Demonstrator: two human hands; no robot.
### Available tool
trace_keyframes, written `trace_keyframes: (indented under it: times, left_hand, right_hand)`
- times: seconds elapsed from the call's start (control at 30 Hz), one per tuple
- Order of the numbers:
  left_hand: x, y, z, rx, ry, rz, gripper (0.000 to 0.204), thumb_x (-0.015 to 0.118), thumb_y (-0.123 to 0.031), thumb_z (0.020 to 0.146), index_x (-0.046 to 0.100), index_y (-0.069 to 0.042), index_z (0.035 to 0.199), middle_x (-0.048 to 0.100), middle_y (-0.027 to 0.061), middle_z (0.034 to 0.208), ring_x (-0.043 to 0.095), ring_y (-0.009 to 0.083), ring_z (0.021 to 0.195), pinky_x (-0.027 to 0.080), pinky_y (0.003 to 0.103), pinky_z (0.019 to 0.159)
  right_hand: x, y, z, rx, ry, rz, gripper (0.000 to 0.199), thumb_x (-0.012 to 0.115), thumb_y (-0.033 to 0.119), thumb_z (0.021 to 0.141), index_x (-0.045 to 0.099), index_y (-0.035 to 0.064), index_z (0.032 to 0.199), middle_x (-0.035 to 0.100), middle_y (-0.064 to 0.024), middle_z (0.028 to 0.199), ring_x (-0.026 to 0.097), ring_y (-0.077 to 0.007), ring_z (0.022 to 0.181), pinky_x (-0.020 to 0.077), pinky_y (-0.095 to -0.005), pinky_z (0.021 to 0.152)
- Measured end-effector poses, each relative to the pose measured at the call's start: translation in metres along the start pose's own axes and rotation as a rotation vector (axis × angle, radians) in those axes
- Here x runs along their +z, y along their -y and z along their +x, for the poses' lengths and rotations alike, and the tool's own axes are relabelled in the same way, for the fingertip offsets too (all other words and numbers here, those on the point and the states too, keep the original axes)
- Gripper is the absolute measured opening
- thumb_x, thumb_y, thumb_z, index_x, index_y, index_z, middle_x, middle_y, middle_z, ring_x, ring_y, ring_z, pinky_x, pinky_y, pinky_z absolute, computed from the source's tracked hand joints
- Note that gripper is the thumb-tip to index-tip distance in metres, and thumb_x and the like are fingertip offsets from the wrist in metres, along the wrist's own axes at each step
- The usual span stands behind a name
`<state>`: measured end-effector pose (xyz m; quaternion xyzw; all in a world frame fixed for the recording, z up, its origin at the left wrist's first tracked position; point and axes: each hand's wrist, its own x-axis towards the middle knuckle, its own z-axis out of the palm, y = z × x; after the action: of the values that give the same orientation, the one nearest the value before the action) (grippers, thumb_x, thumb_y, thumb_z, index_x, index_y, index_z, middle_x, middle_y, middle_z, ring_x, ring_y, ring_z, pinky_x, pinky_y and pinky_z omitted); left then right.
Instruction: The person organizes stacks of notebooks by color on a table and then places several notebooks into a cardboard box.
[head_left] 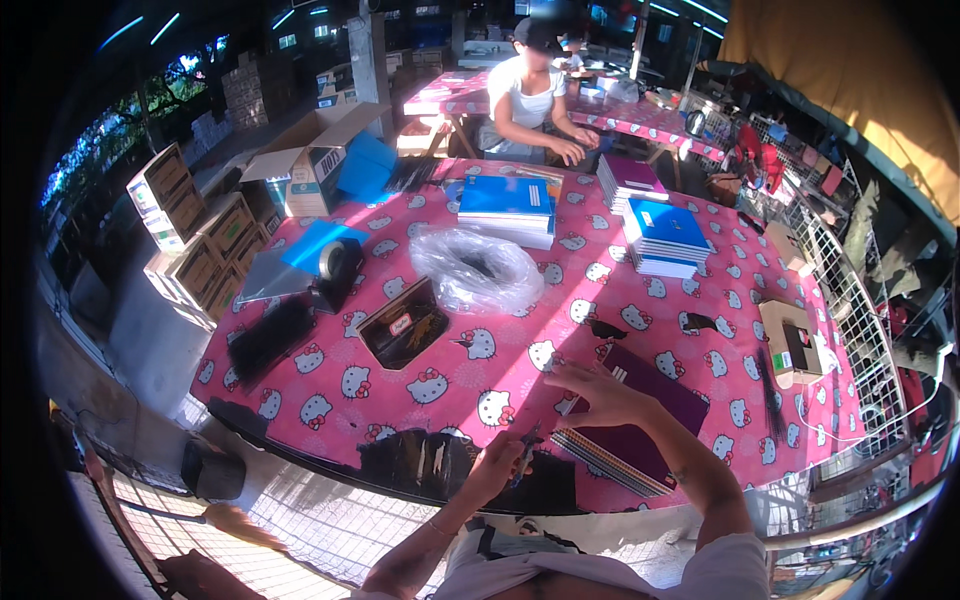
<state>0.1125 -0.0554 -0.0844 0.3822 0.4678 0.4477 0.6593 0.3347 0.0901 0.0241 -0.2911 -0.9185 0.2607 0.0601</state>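
Observation:
My left hand (pixel 492 468) is closed around a small pair of pliers (pixel 526 452) at the table's near edge, just left of a stack of purple spiral notebooks (pixel 645 415). The notebooks' coil-bound edges face me. Over the far left corner of this stack is my right hand (pixel 605 396), its fingers spread and nothing visible in them. Whether its fingertips touch the top cover I cannot tell. A dark open box (pixel 403 325) lies left of my hands, and a dark scrap (pixel 607 330) lies beyond the right one.
The pink patterned table (pixel 350 383) bears a clear plastic bundle (pixel 475 270), blue notebook stacks (pixel 507 200) (pixel 667 235), a purple stack (pixel 630 180), black wire bundles (pixel 270 340), a tape dispenser (pixel 335 275) and a cardboard box (pixel 790 343). A co-worker (pixel 530 100) sits across.

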Motion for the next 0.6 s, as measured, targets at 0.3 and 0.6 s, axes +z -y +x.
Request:
trace_keyframes:
  times: [0.3,0.6]
  left_hand:
    - [0.014,0.023,-0.023,0.185,-0.236,0.017,0.038,0.049,-0.034,0.102,0.053,0.000,0.120,0.064,0.0066,0.087,0.063,0.0134,0.074,0.053,0.030,0.068]
    - [0.041,0.030,-0.025,0.113,-0.210,0.212,0.039,0.058,-0.028,0.097,0.060,0.002,0.122,0.066,0.0047,0.090,0.063,0.0102,0.085,0.049,0.025,0.074]
  right_hand:
    - [0.068,-0.017,-0.024,-0.093,-0.169,-0.403,0.049,0.066,0.047,0.079,0.056,0.0098,0.110,0.055,-0.0097,0.121,0.047,-0.0297,0.126,0.0183,-0.0676,0.110]
    - [0.079,-0.030,-0.028,-0.101,-0.254,-0.417,0.048,0.071,0.040,0.075,0.060,0.0128,0.113,0.059,-0.0141,0.121,0.051,-0.0330,0.123,0.0201,-0.0617,0.113]
